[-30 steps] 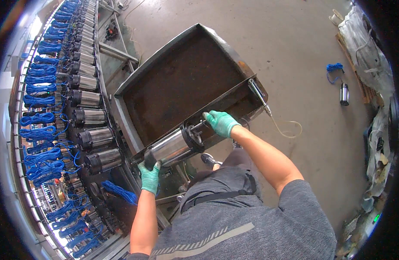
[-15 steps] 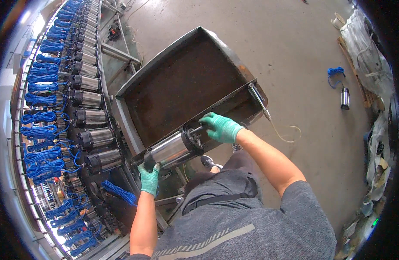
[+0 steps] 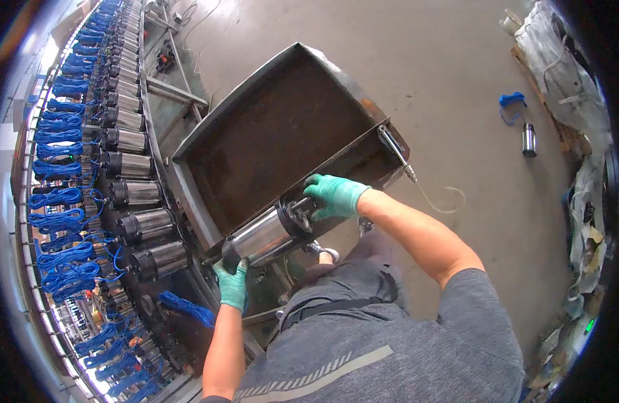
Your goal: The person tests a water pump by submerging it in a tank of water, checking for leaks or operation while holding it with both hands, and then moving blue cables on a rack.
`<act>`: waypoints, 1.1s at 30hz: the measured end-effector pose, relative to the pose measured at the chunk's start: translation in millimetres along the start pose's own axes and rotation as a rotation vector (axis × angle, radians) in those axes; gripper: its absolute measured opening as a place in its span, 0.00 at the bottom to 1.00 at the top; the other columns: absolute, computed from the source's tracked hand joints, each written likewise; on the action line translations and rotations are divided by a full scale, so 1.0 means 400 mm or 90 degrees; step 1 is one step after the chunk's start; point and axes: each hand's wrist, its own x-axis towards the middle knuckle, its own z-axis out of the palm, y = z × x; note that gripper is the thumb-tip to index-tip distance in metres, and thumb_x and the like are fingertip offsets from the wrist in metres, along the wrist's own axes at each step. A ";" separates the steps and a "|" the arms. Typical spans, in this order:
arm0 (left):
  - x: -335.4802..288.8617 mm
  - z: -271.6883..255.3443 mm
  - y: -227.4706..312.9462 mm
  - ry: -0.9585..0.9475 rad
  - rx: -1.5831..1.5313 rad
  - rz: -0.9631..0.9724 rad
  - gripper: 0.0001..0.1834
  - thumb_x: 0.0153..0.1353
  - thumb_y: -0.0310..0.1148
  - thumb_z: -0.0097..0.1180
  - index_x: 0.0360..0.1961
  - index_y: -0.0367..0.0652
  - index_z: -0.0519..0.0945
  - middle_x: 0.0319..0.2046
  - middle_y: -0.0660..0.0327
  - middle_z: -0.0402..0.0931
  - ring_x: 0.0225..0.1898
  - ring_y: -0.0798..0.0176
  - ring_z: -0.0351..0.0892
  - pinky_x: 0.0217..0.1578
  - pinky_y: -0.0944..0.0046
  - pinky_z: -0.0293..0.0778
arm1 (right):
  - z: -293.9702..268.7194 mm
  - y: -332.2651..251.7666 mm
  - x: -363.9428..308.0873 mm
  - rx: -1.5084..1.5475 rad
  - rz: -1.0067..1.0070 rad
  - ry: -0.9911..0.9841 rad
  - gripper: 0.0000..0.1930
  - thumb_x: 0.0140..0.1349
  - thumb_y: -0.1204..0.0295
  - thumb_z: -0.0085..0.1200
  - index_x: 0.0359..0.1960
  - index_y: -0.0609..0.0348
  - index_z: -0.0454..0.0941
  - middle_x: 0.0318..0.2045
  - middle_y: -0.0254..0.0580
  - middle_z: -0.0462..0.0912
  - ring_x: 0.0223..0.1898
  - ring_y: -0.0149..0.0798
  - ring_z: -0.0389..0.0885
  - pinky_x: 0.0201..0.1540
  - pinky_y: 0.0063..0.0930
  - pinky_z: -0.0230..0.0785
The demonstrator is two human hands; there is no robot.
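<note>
A shiny steel cylindrical motor (image 3: 261, 237) with black end caps lies slantwise over the near edge of a rusty metal tray. My left hand (image 3: 233, 285), in a green glove, grips its lower left cap with thumb and fingers apart around it. At the upper right end, a short metal shaft (image 3: 301, 203) sticks out of the black flange. My right hand (image 3: 339, 196), also green-gloved, is curled around the end of that shaft. What sits inside those fingers is mostly hidden.
The tray (image 3: 182, 164) spreads out beyond the motor. An air tool (image 3: 395, 151) with a thin hose lies at its right corner. Left, a curved conveyor holds several steel motors (image 3: 145, 225) and coiled blue cables (image 3: 57, 220). Another motor (image 3: 529, 141) stands on the floor at right.
My view has shifted slightly. The right hand's fingers have turned and spread a little around the shaft end. The motor and my left hand keep their places at the tray edge.
</note>
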 end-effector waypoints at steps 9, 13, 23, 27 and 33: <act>-0.005 0.002 -0.012 -0.001 0.006 -0.004 0.33 0.62 0.39 0.67 0.60 0.41 0.63 0.52 0.56 0.72 0.52 0.59 0.71 0.57 0.61 0.68 | 0.063 -0.010 0.061 0.348 0.350 0.076 0.27 0.71 0.48 0.47 0.50 0.61 0.80 0.43 0.56 0.85 0.49 0.55 0.82 0.54 0.41 0.72; -0.022 0.007 0.015 0.009 -0.002 -0.014 0.31 0.63 0.37 0.66 0.62 0.43 0.63 0.54 0.56 0.71 0.54 0.58 0.70 0.58 0.58 0.66 | 0.014 -0.014 -0.031 -0.042 -0.074 0.148 0.24 0.65 0.57 0.56 0.58 0.57 0.76 0.55 0.49 0.79 0.52 0.55 0.80 0.57 0.43 0.72; 0.003 0.008 -0.050 0.024 -0.051 0.009 0.37 0.58 0.35 0.71 0.61 0.41 0.61 0.53 0.53 0.71 0.52 0.58 0.71 0.55 0.60 0.70 | 0.088 0.002 0.059 0.294 0.348 0.117 0.24 0.68 0.51 0.50 0.52 0.60 0.80 0.49 0.56 0.83 0.52 0.58 0.80 0.56 0.42 0.71; 0.006 0.010 -0.054 0.020 -0.054 0.002 0.39 0.58 0.36 0.71 0.63 0.42 0.59 0.53 0.53 0.71 0.53 0.57 0.71 0.54 0.59 0.71 | 0.105 0.018 0.067 0.345 0.369 0.121 0.26 0.69 0.49 0.50 0.52 0.61 0.80 0.49 0.59 0.82 0.52 0.59 0.79 0.55 0.42 0.71; -0.016 0.010 0.023 0.011 -0.013 -0.008 0.34 0.61 0.41 0.68 0.61 0.40 0.63 0.53 0.55 0.72 0.53 0.58 0.71 0.57 0.59 0.67 | 0.009 -0.059 -0.021 -0.025 0.140 0.104 0.30 0.61 0.54 0.61 0.59 0.58 0.71 0.46 0.55 0.82 0.48 0.57 0.82 0.50 0.45 0.75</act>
